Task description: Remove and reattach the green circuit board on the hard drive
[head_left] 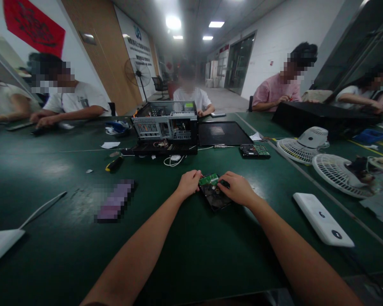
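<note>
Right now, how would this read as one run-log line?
left hand: holding hard drive | right hand: at green circuit board

No wording is legible. Red wall hanging (35,27): bears dark characters, unreadable. White wall panel (138,47): shows blue logo (137,32) above dark lettering, blurred. White oblong device (322,219): dark mark, indistinct.
</note>
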Motion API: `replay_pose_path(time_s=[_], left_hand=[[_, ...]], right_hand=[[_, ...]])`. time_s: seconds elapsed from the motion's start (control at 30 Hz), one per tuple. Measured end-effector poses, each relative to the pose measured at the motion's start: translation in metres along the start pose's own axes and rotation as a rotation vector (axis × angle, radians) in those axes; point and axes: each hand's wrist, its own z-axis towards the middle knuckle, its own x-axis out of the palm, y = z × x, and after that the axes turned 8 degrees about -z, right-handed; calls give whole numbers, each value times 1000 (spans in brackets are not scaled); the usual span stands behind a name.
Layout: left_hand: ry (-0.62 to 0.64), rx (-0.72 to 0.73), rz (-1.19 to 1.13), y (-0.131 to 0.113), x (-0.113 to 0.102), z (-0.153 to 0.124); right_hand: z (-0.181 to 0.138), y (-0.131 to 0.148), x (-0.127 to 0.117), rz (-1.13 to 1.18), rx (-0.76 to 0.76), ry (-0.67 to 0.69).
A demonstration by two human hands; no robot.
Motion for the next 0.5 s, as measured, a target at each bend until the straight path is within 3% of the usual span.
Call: replay_pose_path(time_s=[0.5], left_hand=[[-7, -9, -32, -2, 2, -2]], right_hand=[[1, 6, -1, -84, 46, 84]])
